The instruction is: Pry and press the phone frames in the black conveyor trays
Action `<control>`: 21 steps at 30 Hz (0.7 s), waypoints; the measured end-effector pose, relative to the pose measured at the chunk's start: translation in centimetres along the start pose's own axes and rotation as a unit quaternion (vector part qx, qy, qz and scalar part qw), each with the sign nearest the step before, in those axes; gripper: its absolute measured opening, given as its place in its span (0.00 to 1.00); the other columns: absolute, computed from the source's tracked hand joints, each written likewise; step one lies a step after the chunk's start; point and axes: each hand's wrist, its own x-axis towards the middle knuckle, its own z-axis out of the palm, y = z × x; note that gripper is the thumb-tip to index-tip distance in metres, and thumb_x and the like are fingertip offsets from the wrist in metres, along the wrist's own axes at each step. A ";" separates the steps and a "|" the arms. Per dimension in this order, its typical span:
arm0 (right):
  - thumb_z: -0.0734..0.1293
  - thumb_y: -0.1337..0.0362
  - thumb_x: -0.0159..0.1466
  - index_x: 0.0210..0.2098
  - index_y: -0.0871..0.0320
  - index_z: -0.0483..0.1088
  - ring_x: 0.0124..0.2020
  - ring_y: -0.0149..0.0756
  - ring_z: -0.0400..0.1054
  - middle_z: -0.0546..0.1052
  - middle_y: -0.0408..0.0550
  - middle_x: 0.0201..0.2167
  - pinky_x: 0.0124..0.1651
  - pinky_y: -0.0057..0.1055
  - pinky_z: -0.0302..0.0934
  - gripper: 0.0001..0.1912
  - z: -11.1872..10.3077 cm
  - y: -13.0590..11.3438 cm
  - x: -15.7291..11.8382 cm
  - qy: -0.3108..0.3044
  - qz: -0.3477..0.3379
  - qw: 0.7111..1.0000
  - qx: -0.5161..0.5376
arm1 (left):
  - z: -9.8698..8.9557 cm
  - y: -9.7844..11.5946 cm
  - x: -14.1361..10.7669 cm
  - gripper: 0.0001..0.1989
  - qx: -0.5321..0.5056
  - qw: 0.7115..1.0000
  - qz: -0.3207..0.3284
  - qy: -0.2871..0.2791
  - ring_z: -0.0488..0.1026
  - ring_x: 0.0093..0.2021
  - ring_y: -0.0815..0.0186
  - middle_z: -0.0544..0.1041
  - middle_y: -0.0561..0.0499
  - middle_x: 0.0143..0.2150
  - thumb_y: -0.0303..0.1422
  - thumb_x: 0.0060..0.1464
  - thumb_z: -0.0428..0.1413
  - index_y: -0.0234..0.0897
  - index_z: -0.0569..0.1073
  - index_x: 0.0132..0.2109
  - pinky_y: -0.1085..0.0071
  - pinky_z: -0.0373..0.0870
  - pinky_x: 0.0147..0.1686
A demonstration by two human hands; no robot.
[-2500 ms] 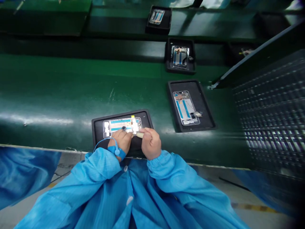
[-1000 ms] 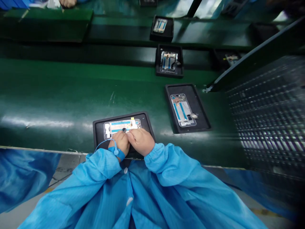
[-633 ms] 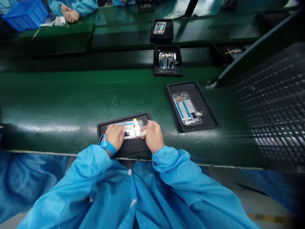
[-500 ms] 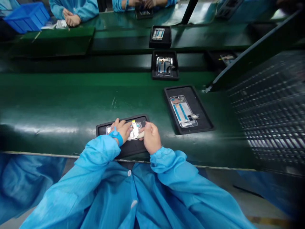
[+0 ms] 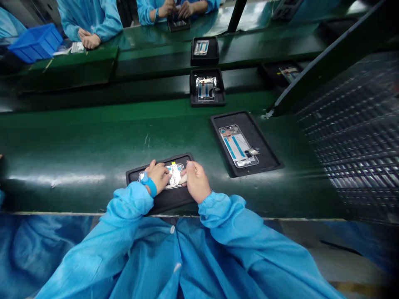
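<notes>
A phone assembly (image 5: 176, 173) with a white board and a yellow tab lies in a black tray (image 5: 170, 202) close to the bench's front edge. My left hand (image 5: 158, 176), a blue band at its wrist, rests over the phone's left part with the fingers apart, hiding that area. At the phone's right end, my right hand (image 5: 197, 182) is closed around a small off-white tool (image 5: 183, 180), whose tip meets the board. The tool's exact kind is too small to make out.
Right of my hands, a second black tray (image 5: 262, 153) bears a phone frame (image 5: 238, 145) with blue strips. More trays (image 5: 207, 101) sit on the line beyond. A slanted post (image 5: 324, 58) and a mesh-like panel (image 5: 352, 149) stand at right. Co-workers' hands (image 5: 89, 40) show opposite.
The view has shifted slightly. My hands stay at the phone in nearly the same pose. Across the line, a co-worker's hands have risen a little over their tray.
</notes>
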 end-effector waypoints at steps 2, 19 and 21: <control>0.54 0.45 0.59 0.41 0.59 0.63 0.19 0.28 0.65 0.71 0.43 0.24 0.18 0.23 0.62 0.25 0.2 -0.3 0.6 -0.001 -0.008 1.000 0.001 | 0.6 -0.1 -0.4 0.09 -0.011 0.999 0.003 0.044 0.62 0.52 0.57 0.72 0.51 0.43 0.37 0.52 0.51 0.42 0.73 0.36 0.54 0.55 0.54; 0.55 0.50 0.61 0.45 0.58 0.63 0.32 0.32 0.69 0.73 0.48 0.34 0.38 0.33 0.65 0.21 1.3 1.5 2.3 0.012 -0.166 0.985 -0.053 | 2.3 0.4 -1.4 0.12 0.079 0.981 0.066 0.163 0.62 0.52 0.48 0.72 0.46 0.44 0.35 0.54 0.46 0.44 0.74 0.41 0.57 0.60 0.42; 0.55 0.51 0.61 0.44 0.58 0.63 0.31 0.32 0.69 0.72 0.48 0.34 0.38 0.33 0.65 0.20 1.3 1.5 2.3 0.005 -0.173 0.983 -0.063 | 2.3 0.4 -1.4 0.12 0.080 0.982 0.065 0.161 0.62 0.52 0.48 0.72 0.46 0.44 0.35 0.54 0.47 0.44 0.74 0.41 0.57 0.60 0.42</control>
